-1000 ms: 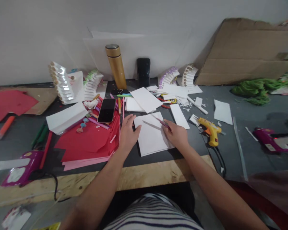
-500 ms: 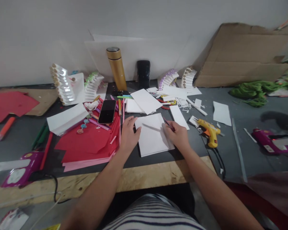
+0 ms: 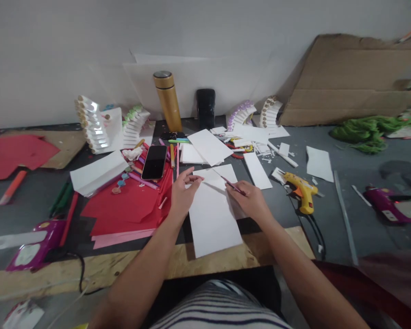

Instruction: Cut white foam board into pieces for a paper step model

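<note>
Over wooden edge [image 3: 260, 246] | white sheet [image 3: 214, 219] shifted nearer | right fingers [image 3: 233, 195] grasp tool [image 3: 234, 188] | left fingers [image 3: 187, 172]: can't tell

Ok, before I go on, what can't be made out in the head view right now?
- Head view: part of the slim tool, covered by the right hand; its tip is too small to identify.
- Head view: whether the left hand pinches anything; too small and blurred.
- Head view: what lies under the front white sheet, which hides it.
- Head view: the cardboard's far right end, cut off by the right edge.
</note>
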Demonstrator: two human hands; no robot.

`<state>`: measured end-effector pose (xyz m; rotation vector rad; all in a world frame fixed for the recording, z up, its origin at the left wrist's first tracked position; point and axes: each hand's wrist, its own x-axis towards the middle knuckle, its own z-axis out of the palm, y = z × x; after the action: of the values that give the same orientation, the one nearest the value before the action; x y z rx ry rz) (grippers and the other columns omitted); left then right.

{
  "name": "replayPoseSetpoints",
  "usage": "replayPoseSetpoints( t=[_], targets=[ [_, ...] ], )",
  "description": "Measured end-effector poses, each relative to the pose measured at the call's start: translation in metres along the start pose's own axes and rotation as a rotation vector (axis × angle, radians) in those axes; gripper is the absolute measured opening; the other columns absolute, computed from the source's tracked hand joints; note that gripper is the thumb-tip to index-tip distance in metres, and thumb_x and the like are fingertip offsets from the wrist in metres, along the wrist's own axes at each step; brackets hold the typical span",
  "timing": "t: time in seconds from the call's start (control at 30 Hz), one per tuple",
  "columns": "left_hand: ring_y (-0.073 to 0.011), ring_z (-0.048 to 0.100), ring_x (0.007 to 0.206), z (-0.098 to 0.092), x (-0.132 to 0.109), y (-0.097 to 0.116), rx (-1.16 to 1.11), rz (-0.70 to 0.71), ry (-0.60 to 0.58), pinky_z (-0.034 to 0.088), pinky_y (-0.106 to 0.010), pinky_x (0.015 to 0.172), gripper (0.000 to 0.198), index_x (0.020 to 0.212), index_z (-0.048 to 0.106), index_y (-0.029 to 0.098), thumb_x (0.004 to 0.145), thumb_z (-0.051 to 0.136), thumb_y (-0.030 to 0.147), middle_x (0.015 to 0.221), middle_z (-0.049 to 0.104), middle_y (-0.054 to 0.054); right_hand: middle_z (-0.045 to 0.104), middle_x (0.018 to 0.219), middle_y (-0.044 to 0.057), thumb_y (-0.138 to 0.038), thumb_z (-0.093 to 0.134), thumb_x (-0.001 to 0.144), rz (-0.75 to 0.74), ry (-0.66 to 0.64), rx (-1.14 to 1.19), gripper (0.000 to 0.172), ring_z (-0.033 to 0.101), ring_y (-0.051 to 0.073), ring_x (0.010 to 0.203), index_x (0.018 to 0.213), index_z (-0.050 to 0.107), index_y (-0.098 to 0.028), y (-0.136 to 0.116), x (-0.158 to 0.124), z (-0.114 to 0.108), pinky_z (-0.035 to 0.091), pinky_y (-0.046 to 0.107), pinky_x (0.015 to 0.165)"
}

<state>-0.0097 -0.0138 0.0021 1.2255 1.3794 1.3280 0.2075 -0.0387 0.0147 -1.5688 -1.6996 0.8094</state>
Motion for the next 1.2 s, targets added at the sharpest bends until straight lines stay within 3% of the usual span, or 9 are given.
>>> replayPoseSetpoints(
  t=[0.07, 0.17, 0.3, 0.4, 0.5, 0.6, 0.73, 0.9, 1.2],
  targets=[
    [-0.0173, 0.067, 0.083, 0.000, 0.000, 0.002, -0.047, -0.011, 0.002, 0.049, -0.032, 0.084, 0.045, 0.123, 0.061, 0.013, 0.082, 0.068, 0.031, 0.083, 0.074, -0.005, 0.060, 0.066, 0.001, -0.057, 0.058, 0.085, 0.126, 0.014, 0.159, 0.044, 0.050, 0.013, 0.059, 0.072, 0.070, -0.016, 0.000, -0.001, -0.002, 0.035, 0.026, 0.056],
    [-0.0157, 0.066, 0.084, -0.001, 0.004, -0.004, -0.122, 0.058, 0.195, 0.048, -0.029, 0.083, 0.037, 0.117, 0.064, 0.015, 0.084, 0.065, 0.031, 0.086, 0.071, -0.004, 0.048, 0.054, -0.004, -0.066, 0.061, 0.080, 0.334, -0.028, 0.442, 0.051, 0.030, 0.008, 0.045, 0.077, 0.069, -0.015, 0.000, -0.005, -0.010, 0.020, 0.025, 0.046],
    [-0.0156, 0.064, 0.095, -0.003, 0.009, -0.014, -0.141, 0.182, 0.389, 0.047, -0.029, 0.089, 0.030, 0.115, 0.064, 0.018, 0.089, 0.061, 0.033, 0.098, 0.068, -0.005, 0.031, 0.049, -0.009, -0.055, 0.080, 0.069, 0.347, -0.140, 0.649, 0.048, 0.021, 0.004, 0.045, 0.060, 0.051, -0.018, 0.004, -0.009, -0.016, 0.010, 0.024, 0.045],
    [-0.0148, 0.064, 0.096, -0.001, 0.007, -0.008, -0.321, 0.169, 0.326, 0.049, -0.027, 0.086, 0.033, 0.118, 0.062, 0.021, 0.088, 0.064, 0.035, 0.105, 0.067, -0.005, 0.027, 0.049, -0.011, -0.045, 0.085, 0.067, 0.345, -0.068, 0.782, 0.050, 0.019, 0.003, 0.044, 0.059, 0.042, -0.020, 0.007, -0.008, -0.014, 0.010, 0.023, 0.043],
    [-0.0150, 0.068, 0.083, 0.002, 0.003, 0.004, -0.571, 0.047, 0.109, 0.053, -0.026, 0.072, 0.043, 0.122, 0.059, 0.021, 0.087, 0.066, 0.043, 0.101, 0.070, -0.007, 0.025, 0.052, -0.013, -0.037, 0.086, 0.067, 0.327, 0.034, 0.939, 0.048, 0.017, 0.002, 0.043, 0.067, 0.041, -0.021, 0.008, -0.005, -0.011, 0.011, 0.021, 0.041],
    [-0.0157, 0.069, 0.075, 0.006, -0.001, 0.011, -0.597, -0.054, -0.065, 0.054, -0.026, 0.066, 0.047, 0.118, 0.062, 0.017, 0.084, 0.069, 0.049, 0.092, 0.073, -0.008, 0.026, 0.055, -0.013, -0.032, 0.086, 0.068, 0.310, 0.004, 0.988, 0.045, 0.017, 0.001, 0.042, 0.072, 0.043, -0.022, 0.010, -0.005, -0.011, 0.011, 0.019, 0.040],
    [-0.0129, 0.067, 0.070, 0.007, -0.006, 0.011, -0.496, -0.048, -0.069, 0.053, -0.024, 0.061, 0.040, 0.109, 0.069, 0.019, 0.077, 0.078, 0.041, 0.094, 0.073, -0.004, 0.028, 0.055, -0.012, -0.032, 0.084, 0.070, 0.306, -0.083, 0.986, 0.038, 0.019, 0.001, 0.042, 0.071, 0.048, -0.020, 0.010, -0.007, -0.013, 0.011, 0.019, 0.040],
    [-0.0129, 0.064, 0.058, 0.001, -0.003, 0.013, -0.546, -0.054, -0.048, 0.048, -0.022, 0.047, 0.034, 0.096, 0.070, 0.016, 0.075, 0.076, 0.042, 0.076, 0.070, -0.002, 0.029, 0.055, -0.013, -0.029, 0.086, 0.066, 0.317, 0.069, 1.048, 0.035, 0.018, 0.001, 0.040, 0.087, 0.060, -0.020, 0.009, -0.005, -0.014, 0.013, 0.018, 0.038],
    [-0.0153, 0.068, 0.069, 0.000, -0.004, 0.014, -0.552, 0.019, -0.016, 0.051, -0.022, 0.051, 0.037, 0.104, 0.067, 0.017, 0.081, 0.071, 0.045, 0.085, 0.071, -0.005, 0.029, 0.056, -0.013, -0.030, 0.088, 0.063, 0.303, 0.154, 1.047, 0.037, 0.020, 0.000, 0.040, 0.084, 0.060, -0.019, 0.005, -0.008, -0.010, 0.013, 0.018, 0.038]
  ],
)
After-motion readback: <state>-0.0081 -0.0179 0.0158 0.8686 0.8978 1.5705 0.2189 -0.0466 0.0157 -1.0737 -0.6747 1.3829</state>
